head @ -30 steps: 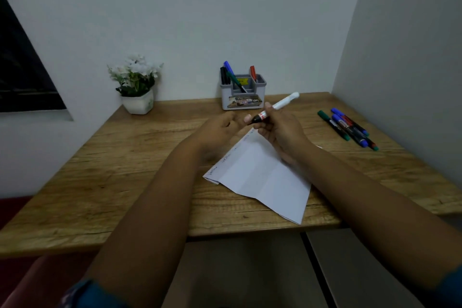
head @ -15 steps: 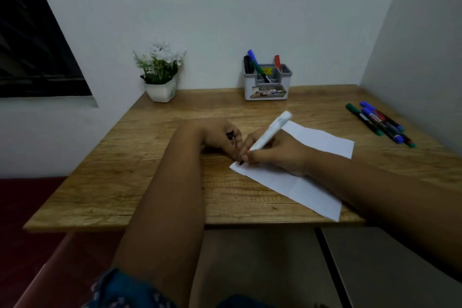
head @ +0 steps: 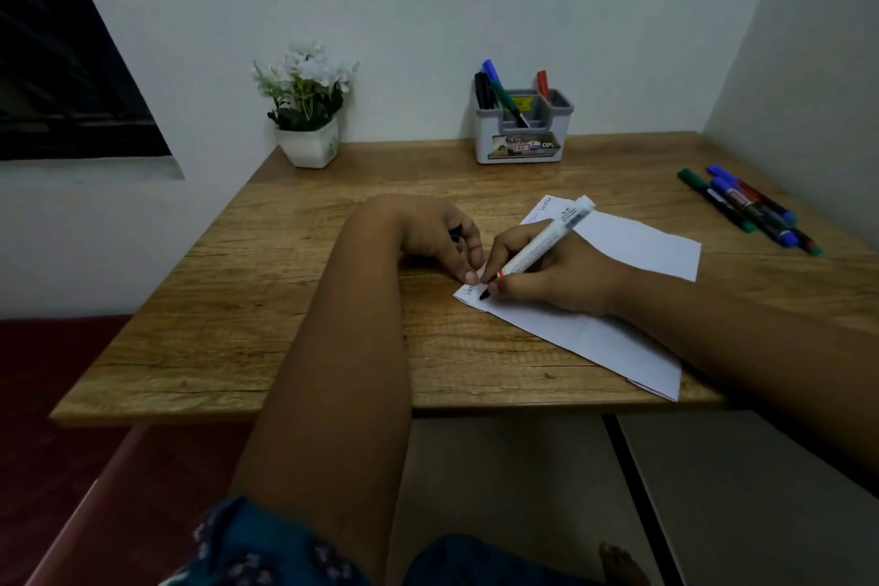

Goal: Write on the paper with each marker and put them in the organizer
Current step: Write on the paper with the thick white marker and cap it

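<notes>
My right hand (head: 556, 274) grips a white marker (head: 547, 240) with a black tip that touches the near left corner of the white paper (head: 632, 247); black writing shows there. My left hand (head: 437, 236) has a fingertip pressed on that corner, and its curled fingers hold a small black cap (head: 455, 234), mostly hidden. The grey and white organizer (head: 522, 148) stands at the back by the wall with blue, green, black and red markers inside. Several loose markers (head: 751, 209), green, blue and red, lie at the table's right side.
A white pot with white flowers (head: 308, 109) stands at the back left of the wooden table (head: 295, 300). Walls close the table in behind and on the right. A dark window is on the left.
My right hand brought the uncapped marker down from the air onto the paper and wrote at its corner. My left hand dropped to the paper edge with the cap. The view shifted.
</notes>
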